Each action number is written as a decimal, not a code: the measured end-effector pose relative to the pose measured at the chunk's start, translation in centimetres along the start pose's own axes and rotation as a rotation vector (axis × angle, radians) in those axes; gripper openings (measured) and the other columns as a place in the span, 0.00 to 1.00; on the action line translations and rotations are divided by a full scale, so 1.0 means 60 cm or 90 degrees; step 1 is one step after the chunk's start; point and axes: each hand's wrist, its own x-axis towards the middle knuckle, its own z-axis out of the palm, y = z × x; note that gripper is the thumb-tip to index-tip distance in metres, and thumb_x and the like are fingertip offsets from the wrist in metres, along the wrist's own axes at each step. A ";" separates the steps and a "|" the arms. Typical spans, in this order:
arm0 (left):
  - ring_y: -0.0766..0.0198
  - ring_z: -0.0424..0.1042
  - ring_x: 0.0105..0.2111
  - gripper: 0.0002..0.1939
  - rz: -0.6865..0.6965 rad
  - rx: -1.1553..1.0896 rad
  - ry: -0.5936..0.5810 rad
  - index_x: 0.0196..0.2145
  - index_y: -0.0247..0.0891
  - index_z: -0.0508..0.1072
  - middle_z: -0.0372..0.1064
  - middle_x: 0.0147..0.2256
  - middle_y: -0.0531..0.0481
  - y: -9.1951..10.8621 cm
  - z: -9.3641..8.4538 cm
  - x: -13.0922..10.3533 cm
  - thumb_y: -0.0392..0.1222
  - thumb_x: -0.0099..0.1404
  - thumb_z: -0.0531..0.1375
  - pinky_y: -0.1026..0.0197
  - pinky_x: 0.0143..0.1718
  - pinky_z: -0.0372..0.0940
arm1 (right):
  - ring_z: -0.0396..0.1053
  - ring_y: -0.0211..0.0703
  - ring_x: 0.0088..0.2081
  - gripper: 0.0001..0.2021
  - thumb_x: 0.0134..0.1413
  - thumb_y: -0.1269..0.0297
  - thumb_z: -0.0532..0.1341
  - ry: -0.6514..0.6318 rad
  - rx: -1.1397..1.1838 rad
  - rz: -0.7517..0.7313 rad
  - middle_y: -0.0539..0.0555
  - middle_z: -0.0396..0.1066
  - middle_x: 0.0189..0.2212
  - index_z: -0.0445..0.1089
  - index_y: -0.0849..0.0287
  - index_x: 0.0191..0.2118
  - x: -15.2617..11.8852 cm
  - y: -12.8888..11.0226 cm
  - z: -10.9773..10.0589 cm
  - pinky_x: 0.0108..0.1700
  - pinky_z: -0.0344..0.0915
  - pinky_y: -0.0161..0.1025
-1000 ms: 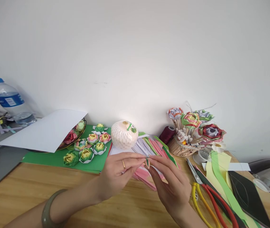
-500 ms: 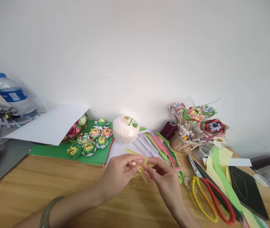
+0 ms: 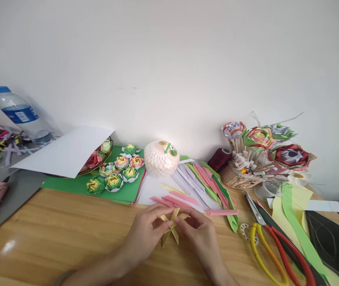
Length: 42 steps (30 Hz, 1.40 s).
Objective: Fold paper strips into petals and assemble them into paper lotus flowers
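Between my two hands is a yellow folded-paper star shape [image 3: 172, 229], its narrow points spreading outward. My left hand [image 3: 148, 228] pinches it from the left between thumb and fingers. From the other side my right hand [image 3: 200, 230] grips it the same way; the fingertips cover part of its upper points. Just beyond my fingers lie folded pink paper strips [image 3: 179, 198] on a white sheet [image 3: 148, 190]. Lilac-white strips [image 3: 187, 178] and green strips [image 3: 233, 222] are bundled to their right.
Scissors [image 3: 272, 238] lie right of my hands, near paper strips [image 3: 294, 222] and a black tablet-like panel [image 3: 333, 238]. A basket [image 3: 237, 176] holds paper flowers. A foam-netted ball [image 3: 161, 159], small paper flowers [image 3: 114, 182] on green card [image 3: 64, 186] and a bottle [image 3: 20, 111] line the back.
My hands and the yellow paper star have come down and nearer to me, uncovering the pink strips behind. The view has shifted slightly.
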 end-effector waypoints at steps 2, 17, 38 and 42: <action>0.62 0.73 0.38 0.12 0.006 0.002 0.005 0.39 0.39 0.76 0.75 0.38 0.47 0.000 0.000 0.001 0.34 0.55 0.60 0.63 0.39 0.69 | 0.51 0.31 0.18 0.17 0.40 0.55 0.66 0.010 -0.003 0.004 0.46 0.60 0.15 0.74 0.63 0.34 -0.001 -0.002 0.000 0.19 0.48 0.29; 0.62 0.74 0.37 0.13 0.039 -0.006 0.010 0.38 0.40 0.76 0.76 0.36 0.49 0.004 -0.001 0.004 0.31 0.54 0.60 0.64 0.37 0.69 | 0.58 0.33 0.18 0.15 0.42 0.56 0.65 0.039 -0.009 -0.057 0.48 0.65 0.17 0.74 0.62 0.34 0.002 0.026 -0.003 0.19 0.55 0.30; 0.64 0.75 0.33 0.07 0.176 -0.038 0.059 0.32 0.38 0.73 0.76 0.32 0.49 0.002 0.001 -0.008 0.30 0.56 0.59 0.65 0.35 0.70 | 0.73 0.40 0.29 0.03 0.48 0.72 0.62 0.082 -0.249 -0.437 0.51 0.75 0.28 0.70 0.57 0.31 -0.023 -0.003 -0.008 0.30 0.69 0.32; 0.64 0.75 0.34 0.09 0.201 -0.066 0.062 0.33 0.38 0.72 0.76 0.33 0.49 -0.003 0.002 -0.008 0.28 0.56 0.58 0.65 0.36 0.70 | 0.73 0.40 0.31 0.05 0.49 0.74 0.61 0.074 -0.255 -0.471 0.52 0.75 0.29 0.69 0.57 0.31 -0.024 -0.008 -0.008 0.33 0.69 0.33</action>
